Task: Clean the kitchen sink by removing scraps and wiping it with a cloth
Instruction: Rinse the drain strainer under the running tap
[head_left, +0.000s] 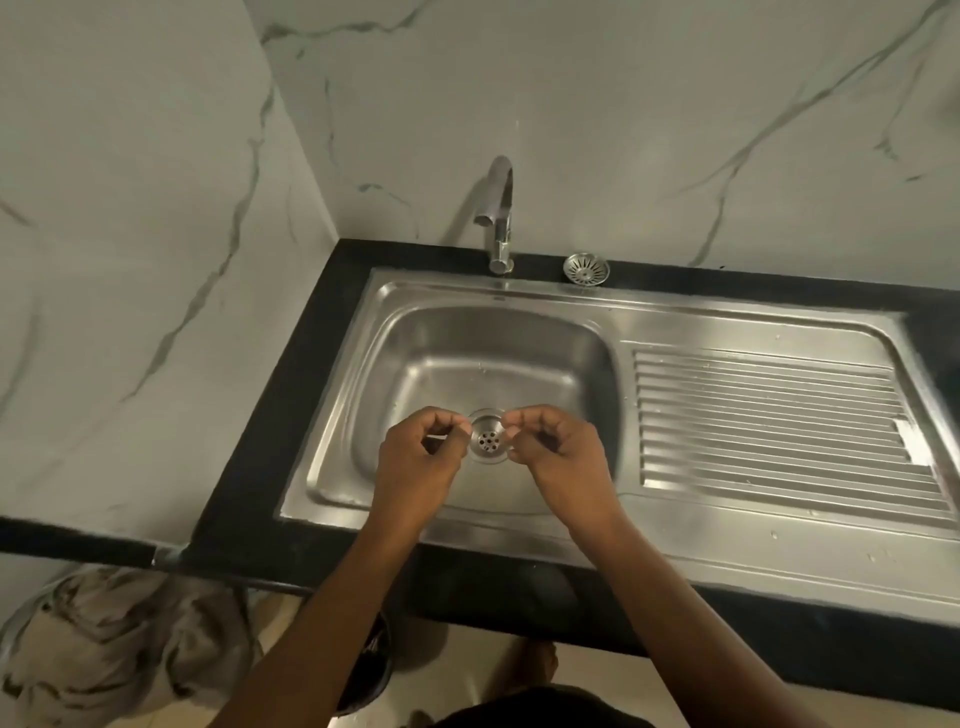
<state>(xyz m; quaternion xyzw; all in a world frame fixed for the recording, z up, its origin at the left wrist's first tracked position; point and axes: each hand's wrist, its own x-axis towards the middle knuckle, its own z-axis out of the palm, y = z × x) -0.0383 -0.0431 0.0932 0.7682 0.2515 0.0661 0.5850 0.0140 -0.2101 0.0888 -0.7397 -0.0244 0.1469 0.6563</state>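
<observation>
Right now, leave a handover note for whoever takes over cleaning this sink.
Left hand and right hand: both hover over the sink basin, fingers curled beside the drain; whether they pinch anything is too small to tell.
Strainer basket: out of the drain, resting on the counter by the faucet.
Crumpled cloth: lower left, below the counter, not in hand.
Done: no large scraps visible in the basin.
Left: wipe the sink, refit the strainer.
</observation>
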